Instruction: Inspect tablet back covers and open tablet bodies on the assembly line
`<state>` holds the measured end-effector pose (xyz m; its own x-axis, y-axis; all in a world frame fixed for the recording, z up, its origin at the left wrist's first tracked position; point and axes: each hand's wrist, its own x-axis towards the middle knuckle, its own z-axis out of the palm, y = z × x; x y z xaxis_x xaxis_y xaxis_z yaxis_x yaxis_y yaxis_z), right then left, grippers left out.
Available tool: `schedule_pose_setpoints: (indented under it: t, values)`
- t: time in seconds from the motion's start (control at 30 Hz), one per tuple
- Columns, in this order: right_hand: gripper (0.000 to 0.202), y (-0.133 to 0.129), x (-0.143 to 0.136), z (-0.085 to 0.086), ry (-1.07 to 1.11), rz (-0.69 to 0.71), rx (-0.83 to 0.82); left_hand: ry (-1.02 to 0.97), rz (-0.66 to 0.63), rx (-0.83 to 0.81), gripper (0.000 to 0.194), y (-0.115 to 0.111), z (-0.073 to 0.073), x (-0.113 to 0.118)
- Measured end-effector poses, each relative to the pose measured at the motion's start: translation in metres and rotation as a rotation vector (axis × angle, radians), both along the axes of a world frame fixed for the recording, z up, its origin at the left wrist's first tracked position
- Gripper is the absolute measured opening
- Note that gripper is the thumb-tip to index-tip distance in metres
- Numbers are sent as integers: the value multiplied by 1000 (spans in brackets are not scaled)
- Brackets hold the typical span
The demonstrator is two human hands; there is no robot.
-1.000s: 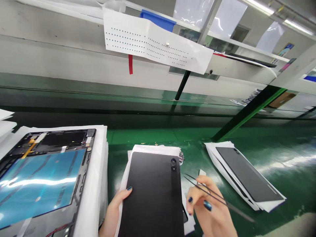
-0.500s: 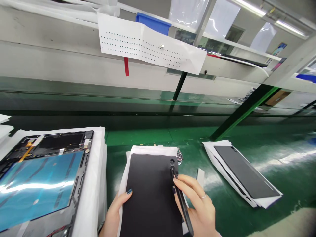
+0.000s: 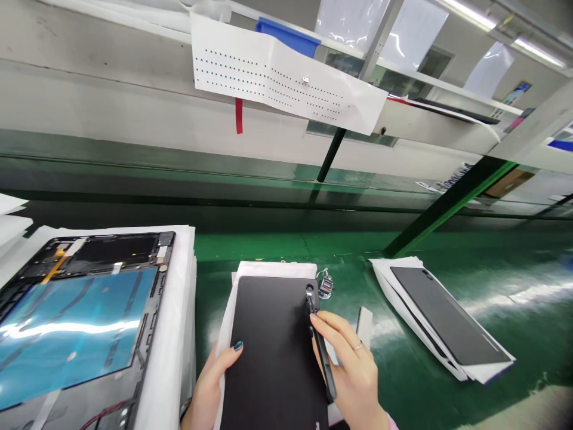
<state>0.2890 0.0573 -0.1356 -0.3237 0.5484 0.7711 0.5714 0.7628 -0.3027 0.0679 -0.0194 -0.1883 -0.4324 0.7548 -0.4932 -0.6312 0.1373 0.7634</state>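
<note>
My left hand (image 3: 215,376) grips the left edge of a black tablet back cover (image 3: 273,352), thumb on top, its other fingers hidden underneath. White sheet material (image 3: 277,269) lies under the cover and shows along its top and left side. My right hand (image 3: 351,364) is closed around slim black tweezers (image 3: 323,358), slanted over the cover's right edge. Their tip is at the round camera openings near the upper right corner. Whether a small part sits at the tip, I cannot make out.
At left, an opened tablet with a blue film (image 3: 85,322) rests on a white stack (image 3: 179,334). Another black cover (image 3: 447,316) lies on white sheets at right. A small metallic item (image 3: 326,285) and a pale strip (image 3: 364,325) lie on the green bench (image 3: 416,358).
The tweezers' tip has shifted slightly up toward the upper camera opening, and my right hand has moved slightly left. My left hand keeps its grip. The whole view has shifted a little.
</note>
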Motion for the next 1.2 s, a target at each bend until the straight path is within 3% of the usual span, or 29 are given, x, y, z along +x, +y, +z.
schedule_pose_setpoints:
  t: [0.1, 0.3, 0.67, 0.9, 1.03, 1.2]
  values:
    - [43, 0, 0, -1, 14, 17, -2, 70, 83, 20, 17, 4, 9, 6]
    - [39, 0, -2, 6, 12, -7, 32, 13, 46, 71, 19, 8, 31, 16]
    - [40, 1, -3, 0, 42, 0, 44, 78, 37, 41, 16, 9, 36, 17]
    - [44, 2, -7, 3, 105, 4, 62, -131, 5, -11, 16, 10, 53, 23]
    - [42, 1, -8, 4, 185, 3, 39, -224, -21, -29, 25, 11, 44, 19]
    - [31, -3, -6, -1, 441, 25, -155, -144, -43, -77, 17, 15, 15, 2]
